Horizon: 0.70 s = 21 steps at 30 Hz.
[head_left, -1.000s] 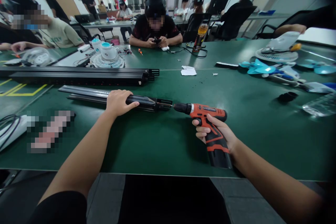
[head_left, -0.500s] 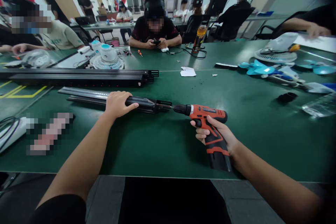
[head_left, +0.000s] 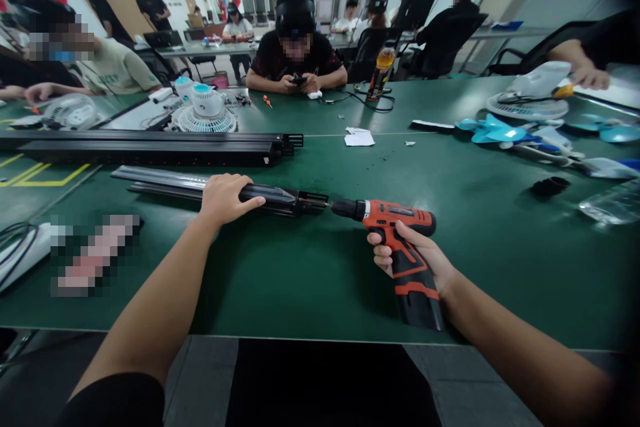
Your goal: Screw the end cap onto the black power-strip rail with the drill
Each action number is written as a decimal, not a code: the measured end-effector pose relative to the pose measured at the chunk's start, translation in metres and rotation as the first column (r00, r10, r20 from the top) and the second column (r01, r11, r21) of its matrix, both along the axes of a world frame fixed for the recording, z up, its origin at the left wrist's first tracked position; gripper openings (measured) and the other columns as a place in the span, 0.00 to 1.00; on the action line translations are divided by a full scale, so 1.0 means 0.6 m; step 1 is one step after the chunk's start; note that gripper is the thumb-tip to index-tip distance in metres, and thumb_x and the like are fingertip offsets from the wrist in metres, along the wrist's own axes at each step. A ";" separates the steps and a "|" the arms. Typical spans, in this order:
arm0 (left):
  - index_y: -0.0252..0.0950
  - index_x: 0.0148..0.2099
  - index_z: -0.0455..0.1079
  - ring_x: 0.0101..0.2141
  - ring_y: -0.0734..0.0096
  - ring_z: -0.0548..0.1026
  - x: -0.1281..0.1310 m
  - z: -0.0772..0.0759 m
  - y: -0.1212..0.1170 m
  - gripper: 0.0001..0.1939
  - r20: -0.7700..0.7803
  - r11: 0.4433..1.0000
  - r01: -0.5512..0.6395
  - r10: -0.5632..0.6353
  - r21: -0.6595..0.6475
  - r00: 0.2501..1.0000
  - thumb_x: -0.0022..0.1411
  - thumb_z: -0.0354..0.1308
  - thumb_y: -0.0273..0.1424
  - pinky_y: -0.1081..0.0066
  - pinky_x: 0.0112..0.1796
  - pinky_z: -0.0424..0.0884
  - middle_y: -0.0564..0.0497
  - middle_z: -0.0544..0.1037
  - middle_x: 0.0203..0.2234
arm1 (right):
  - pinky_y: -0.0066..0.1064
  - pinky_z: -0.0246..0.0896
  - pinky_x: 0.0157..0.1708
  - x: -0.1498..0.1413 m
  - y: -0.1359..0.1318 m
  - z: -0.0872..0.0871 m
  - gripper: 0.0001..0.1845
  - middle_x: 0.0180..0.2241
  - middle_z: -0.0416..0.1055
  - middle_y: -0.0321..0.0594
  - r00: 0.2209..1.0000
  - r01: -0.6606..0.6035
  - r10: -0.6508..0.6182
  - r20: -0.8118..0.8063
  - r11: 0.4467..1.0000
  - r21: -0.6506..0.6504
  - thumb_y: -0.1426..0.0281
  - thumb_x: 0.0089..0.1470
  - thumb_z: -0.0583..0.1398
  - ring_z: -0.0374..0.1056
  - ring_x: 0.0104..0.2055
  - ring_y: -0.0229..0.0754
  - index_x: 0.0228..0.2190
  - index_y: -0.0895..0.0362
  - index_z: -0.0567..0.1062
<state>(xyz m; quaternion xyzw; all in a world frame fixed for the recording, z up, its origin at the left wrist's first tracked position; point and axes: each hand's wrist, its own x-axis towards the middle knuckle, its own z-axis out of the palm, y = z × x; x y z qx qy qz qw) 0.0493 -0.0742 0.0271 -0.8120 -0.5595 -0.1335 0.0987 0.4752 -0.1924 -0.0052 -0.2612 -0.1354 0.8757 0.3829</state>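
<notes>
My left hand is wrapped over a long black profile that lies on the green table, its thumb stretched toward the right end. That end has an open black frame. In my right hand is an orange and black cordless drill, gripped by its handle with fingers near the trigger. The drill lies level, its chuck pointing left and its bit at the profile's framed end. Whether the bit sits in a screw is too small to tell.
Longer black profiles lie behind. White fan parts stand at the back left, with blue fan blades at right. White paper, a drink bottle and a black cap-like piece are on the table. A person sits opposite.
The drill and my right hand have shifted very slightly right and down. My left hand and the profile look the same. At far right, another person's hand has moved.
</notes>
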 end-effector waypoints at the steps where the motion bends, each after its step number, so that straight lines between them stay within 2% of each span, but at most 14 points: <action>1: 0.41 0.48 0.76 0.43 0.50 0.76 0.000 0.000 0.000 0.33 -0.002 1.000 -0.001 0.001 -0.001 1.000 0.65 0.48 0.63 0.54 0.49 0.64 0.45 0.82 0.38 | 0.24 0.71 0.31 0.000 0.000 -0.002 0.15 0.35 0.73 0.40 1.000 0.013 -0.013 0.002 1.000 0.000 0.63 0.57 0.70 0.65 0.29 0.35 0.41 0.58 0.77; 6: 0.41 0.48 0.76 0.42 0.51 0.76 0.000 0.000 0.002 0.33 -0.009 1.000 -0.005 0.005 -0.010 1.000 0.65 0.48 0.63 0.55 0.49 0.64 0.46 0.82 0.39 | 0.25 0.71 0.31 0.002 0.000 -0.009 0.16 0.35 0.74 0.42 0.998 0.046 -0.045 0.035 0.998 -0.037 0.62 0.58 0.68 0.66 0.29 0.36 0.43 0.59 0.77; 9: 0.41 0.48 0.76 0.42 0.51 0.76 -0.001 -0.001 0.002 0.34 -0.012 1.000 -0.002 0.002 -0.008 1.000 0.65 0.48 0.63 0.54 0.49 0.64 0.45 0.82 0.38 | 0.24 0.71 0.32 0.003 0.000 -0.008 0.19 0.32 0.73 0.40 0.999 0.026 -0.025 0.025 0.999 -0.039 0.61 0.56 0.70 0.66 0.29 0.35 0.43 0.60 0.77; 17: 0.40 0.48 0.77 0.43 0.49 0.76 0.002 0.001 0.001 0.34 -0.006 1.000 -0.009 0.009 -0.018 1.000 0.65 0.47 0.63 0.54 0.49 0.64 0.44 0.82 0.39 | 0.22 0.67 0.28 -0.004 -0.002 0.000 0.16 0.27 0.65 0.35 1.000 0.015 -0.014 -0.001 1.000 0.015 0.61 0.57 0.70 0.58 0.26 0.33 0.39 0.59 0.76; 21: 0.40 0.48 0.76 0.43 0.48 0.76 0.003 0.003 0.000 0.34 -0.002 1.000 -0.018 0.017 -0.025 1.000 0.64 0.47 0.63 0.54 0.49 0.63 0.44 0.82 0.39 | 0.21 0.66 0.28 -0.006 -0.003 0.005 0.18 0.25 0.62 0.33 1.000 -0.012 0.012 -0.003 1.000 0.012 0.60 0.56 0.71 0.55 0.25 0.33 0.39 0.61 0.76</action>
